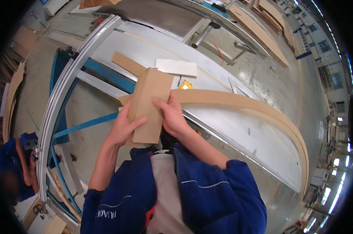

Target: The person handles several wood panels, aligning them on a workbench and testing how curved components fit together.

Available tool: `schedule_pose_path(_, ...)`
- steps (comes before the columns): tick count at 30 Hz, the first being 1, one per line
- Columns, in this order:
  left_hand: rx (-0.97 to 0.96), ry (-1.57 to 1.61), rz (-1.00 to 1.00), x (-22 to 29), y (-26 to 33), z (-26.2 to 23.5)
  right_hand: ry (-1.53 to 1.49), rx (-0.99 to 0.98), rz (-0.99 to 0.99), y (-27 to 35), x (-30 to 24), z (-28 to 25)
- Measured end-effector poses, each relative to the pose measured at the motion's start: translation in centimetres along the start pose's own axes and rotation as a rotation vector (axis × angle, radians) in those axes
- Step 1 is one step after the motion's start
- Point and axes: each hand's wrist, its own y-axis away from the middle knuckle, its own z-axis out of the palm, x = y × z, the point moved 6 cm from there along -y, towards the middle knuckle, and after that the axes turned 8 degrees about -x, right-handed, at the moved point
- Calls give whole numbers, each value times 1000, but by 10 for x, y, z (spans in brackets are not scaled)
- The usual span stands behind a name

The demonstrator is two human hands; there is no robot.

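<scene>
A stack of brown fibreboard pieces (152,87) is held up before my chest, over the near edge of the machine table. My left hand (123,125) grips its left side, thumb lying across the top face. My right hand (172,115) closes round the right side, its thumb pressed on the top piece. The fingers beneath the stack are hidden. Beyond it lie a brown strip (126,63), a white block (177,67) and a yellow tape measure (186,85). A long curved brown board strip (239,100) extends to the right from behind the stack.
A silver aluminium rail (59,91) curves along the left, beside a blue metal frame (88,124). The pale metal table (219,128) spreads to the right. Another person in blue (13,163) is at the lower left. Large board panels (258,35) lie at the far right.
</scene>
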Motion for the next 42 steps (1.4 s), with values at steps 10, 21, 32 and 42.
schedule_pose_path(10, -361, -122, -48, 1, -57, 115, -199, 232, -188, 118, -75, -127)
schedule_pose_path(21, -5, -908, -3, 28, -193, 68, -99, 244, -310, 25, -251, -250)
schedule_pose_path(32, 362, -1390, -305, -70, -271, -5, -305, 396, 227, -164, -171, -350)
schedule_pose_path(42, 468, -1367, -277, -101, -268, -20, -207, 455, 456, -162, -134, -373)
